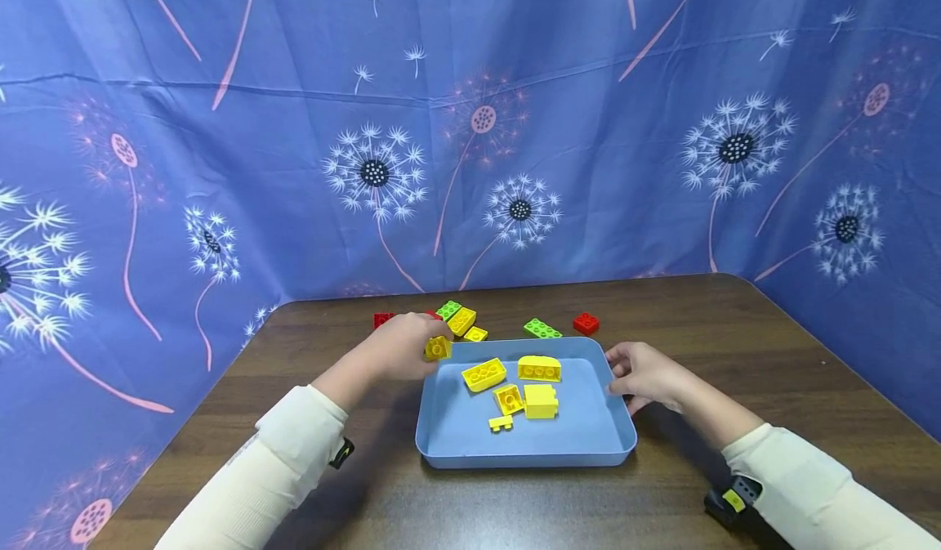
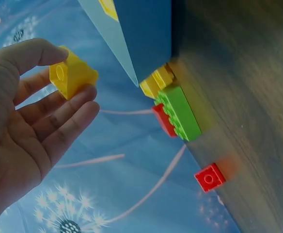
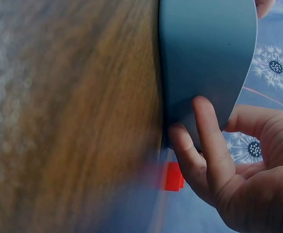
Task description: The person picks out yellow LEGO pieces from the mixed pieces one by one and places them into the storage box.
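Note:
My left hand [image 1: 403,346] pinches a yellow building brick [image 2: 72,75] between thumb and fingers, above the left rim of a blue tray [image 1: 529,460]. At the tray's right side, my right hand [image 1: 650,377] holds the wall. In the right wrist view its fingers [image 3: 210,131] lie along the outer wall, with the thumb at the rim. Several yellow bricks lie inside the tray, among them a rounded one [image 1: 539,368], a long one [image 1: 484,375], a blocky one [image 1: 540,401] and a small one [image 1: 501,423].
Behind the tray lie a green brick [image 1: 542,328] and a red brick [image 1: 586,324]. At the back left are two yellow bricks, another green brick [image 1: 448,310] and a red brick [image 1: 382,319] partly behind my left hand. A blue patterned cloth [image 1: 470,166] hangs behind the wooden table [image 1: 331,313].

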`<control>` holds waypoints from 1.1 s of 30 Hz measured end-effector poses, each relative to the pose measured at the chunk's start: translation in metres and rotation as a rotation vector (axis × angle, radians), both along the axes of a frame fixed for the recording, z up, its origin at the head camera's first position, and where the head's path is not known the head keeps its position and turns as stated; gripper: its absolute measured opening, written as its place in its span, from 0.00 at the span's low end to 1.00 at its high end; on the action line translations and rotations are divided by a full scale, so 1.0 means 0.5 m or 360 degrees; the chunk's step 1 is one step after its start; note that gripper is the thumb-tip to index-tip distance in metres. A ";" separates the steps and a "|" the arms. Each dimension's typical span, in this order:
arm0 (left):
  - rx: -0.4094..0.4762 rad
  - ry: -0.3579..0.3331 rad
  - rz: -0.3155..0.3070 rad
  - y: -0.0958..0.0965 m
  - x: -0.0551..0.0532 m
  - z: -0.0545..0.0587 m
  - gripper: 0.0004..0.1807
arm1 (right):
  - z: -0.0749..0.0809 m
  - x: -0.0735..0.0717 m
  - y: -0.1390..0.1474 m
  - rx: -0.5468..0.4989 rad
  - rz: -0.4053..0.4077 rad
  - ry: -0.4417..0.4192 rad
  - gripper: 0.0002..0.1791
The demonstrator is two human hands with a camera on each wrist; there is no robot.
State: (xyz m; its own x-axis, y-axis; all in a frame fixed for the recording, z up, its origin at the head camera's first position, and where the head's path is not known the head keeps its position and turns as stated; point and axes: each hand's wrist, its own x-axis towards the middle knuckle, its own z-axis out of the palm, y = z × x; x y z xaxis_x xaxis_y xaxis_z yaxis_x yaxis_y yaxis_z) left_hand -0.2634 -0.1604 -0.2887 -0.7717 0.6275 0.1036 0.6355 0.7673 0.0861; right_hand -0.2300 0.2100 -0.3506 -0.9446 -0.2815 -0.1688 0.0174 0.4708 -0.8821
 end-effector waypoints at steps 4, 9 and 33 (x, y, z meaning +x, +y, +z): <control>-0.0059 -0.0037 -0.0066 0.009 0.023 -0.001 0.22 | 0.001 0.001 -0.001 0.0019 -0.0008 -0.0003 0.34; -0.0126 -0.0056 -0.0180 0.023 0.047 -0.006 0.21 | 0.000 0.000 0.000 0.0025 -0.0014 -0.0006 0.34; -0.0275 -0.0259 -0.0313 0.058 0.077 -0.068 0.22 | 0.006 -0.001 -0.005 0.0082 -0.0036 -0.0039 0.33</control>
